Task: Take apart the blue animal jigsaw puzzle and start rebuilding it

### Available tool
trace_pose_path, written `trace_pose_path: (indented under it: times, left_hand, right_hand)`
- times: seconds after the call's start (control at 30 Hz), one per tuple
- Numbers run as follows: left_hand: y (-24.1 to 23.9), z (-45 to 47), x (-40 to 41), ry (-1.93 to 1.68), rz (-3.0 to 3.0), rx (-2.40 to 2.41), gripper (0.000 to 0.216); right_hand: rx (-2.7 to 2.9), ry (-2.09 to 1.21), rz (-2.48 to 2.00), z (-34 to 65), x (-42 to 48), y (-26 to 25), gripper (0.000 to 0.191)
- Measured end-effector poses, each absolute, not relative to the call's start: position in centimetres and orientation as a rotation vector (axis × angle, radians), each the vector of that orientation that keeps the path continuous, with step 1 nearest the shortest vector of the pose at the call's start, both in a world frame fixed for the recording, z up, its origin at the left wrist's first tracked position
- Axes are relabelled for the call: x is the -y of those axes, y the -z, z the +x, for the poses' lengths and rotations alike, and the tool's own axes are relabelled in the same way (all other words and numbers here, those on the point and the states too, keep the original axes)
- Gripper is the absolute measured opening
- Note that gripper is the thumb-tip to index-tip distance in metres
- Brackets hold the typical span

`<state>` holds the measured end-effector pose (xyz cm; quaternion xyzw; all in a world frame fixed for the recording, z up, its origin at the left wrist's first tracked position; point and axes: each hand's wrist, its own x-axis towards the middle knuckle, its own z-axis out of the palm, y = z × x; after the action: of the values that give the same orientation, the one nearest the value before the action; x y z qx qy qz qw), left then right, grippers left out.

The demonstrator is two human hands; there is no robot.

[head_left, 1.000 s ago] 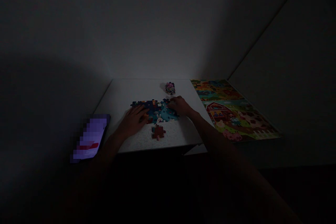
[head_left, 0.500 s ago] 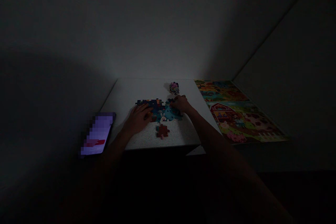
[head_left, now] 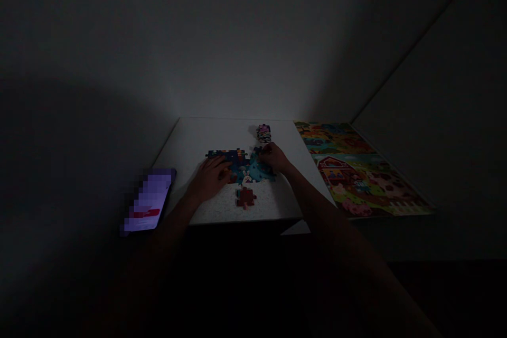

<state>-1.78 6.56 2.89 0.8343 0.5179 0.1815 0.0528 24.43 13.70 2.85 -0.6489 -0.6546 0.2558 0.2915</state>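
A partly joined jigsaw puzzle (head_left: 257, 173) in dark blue and teal, with a white rabbit at its lower edge, lies on the white table. Across its left side rests my left hand (head_left: 210, 175), fingers stretched out over the pieces. At the upper right edge my right hand (head_left: 275, 158) has its fingers pinched on a dark blue puzzle piece (head_left: 259, 150), partly hidden by the fingers. Just below the puzzle, apart from it, is a loose reddish piece (head_left: 246, 197). Behind my right hand stands a stack of puzzle pieces (head_left: 264, 132) with a pink one on top.
To the left, a phone (head_left: 152, 200) with a lit, blurred screen leans or lies beside the white table (head_left: 222, 129). Two colourful pictures, one a farm scene (head_left: 368, 185), lie on the right. A pale wall (head_left: 237, 63) rises behind, and the room is dim.
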Motion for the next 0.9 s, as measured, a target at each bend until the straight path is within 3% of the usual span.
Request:
trace_pose_path:
  times: [0.13, 0.33, 0.9]
  left_hand:
    - [-2.7, -1.8, -6.6, -0.577, 2.531, -1.581, 0.041]
    - [-2.8, -1.7, -6.6, -0.582, 2.547, -1.580, 0.041]
    - [-2.5, -1.7, -6.7, -0.585, 2.516, -1.598, 0.039]
  right_hand:
    - [1.606, -0.787, -1.577, 24.3, -13.4, -2.3, 0.027]
    - [1.466, -1.030, -1.345, 24.2, -11.6, -3.4, 0.033]
    - [1.602, -1.403, -1.091, 22.6, -2.9, -5.4, 0.028]
